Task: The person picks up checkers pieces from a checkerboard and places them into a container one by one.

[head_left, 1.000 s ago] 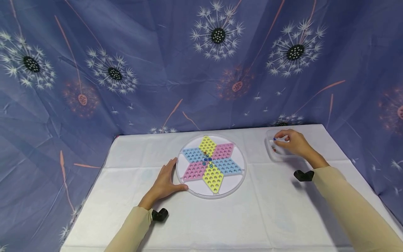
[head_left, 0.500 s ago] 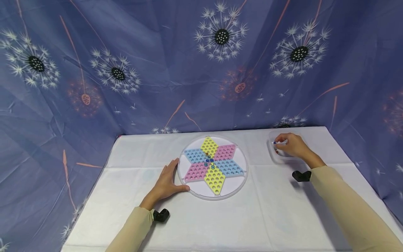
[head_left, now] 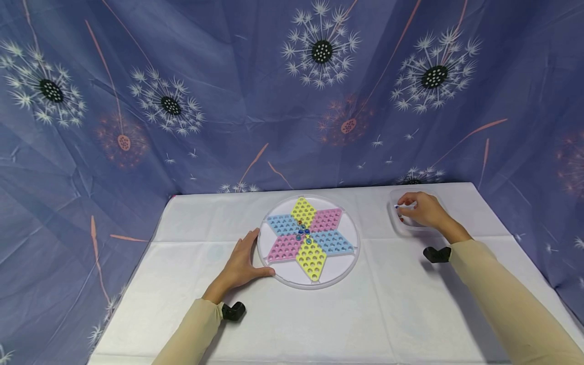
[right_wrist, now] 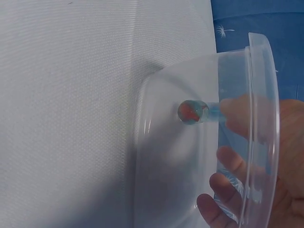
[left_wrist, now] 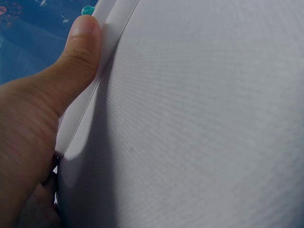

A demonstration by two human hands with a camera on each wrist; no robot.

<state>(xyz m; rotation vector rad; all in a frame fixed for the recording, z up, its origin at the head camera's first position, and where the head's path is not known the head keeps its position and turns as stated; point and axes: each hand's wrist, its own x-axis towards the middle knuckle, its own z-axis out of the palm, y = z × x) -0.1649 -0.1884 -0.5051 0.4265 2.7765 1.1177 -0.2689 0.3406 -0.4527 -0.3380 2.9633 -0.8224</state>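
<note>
A round white Chinese checkers board (head_left: 339, 263) with a star of yellow, pink and blue points lies mid-table in the head view. Several glass marbles (head_left: 307, 231) sit near its centre. My left hand (head_left: 237, 266) rests against the board's left rim with fingers spread; its thumb (left_wrist: 80, 52) touches the rim in the left wrist view. At the right, my right hand (head_left: 424, 210) reaches into a clear plastic box (head_left: 393, 225), pinching a bluish marble (head_left: 397, 206) between thumb and fingertips. A red-and-teal marble (right_wrist: 192, 112) is on the box floor.
White cloth (head_left: 337, 324) covers the table. A blue dandelion-print curtain (head_left: 255, 91) hangs behind it and along both sides. The box stands near the back right of the table, apart from the board.
The head view has shifted slightly. My right hand stays at the box, and the blue marble at its fingertips shows less than before. My left hand keeps its place on the rim.
</note>
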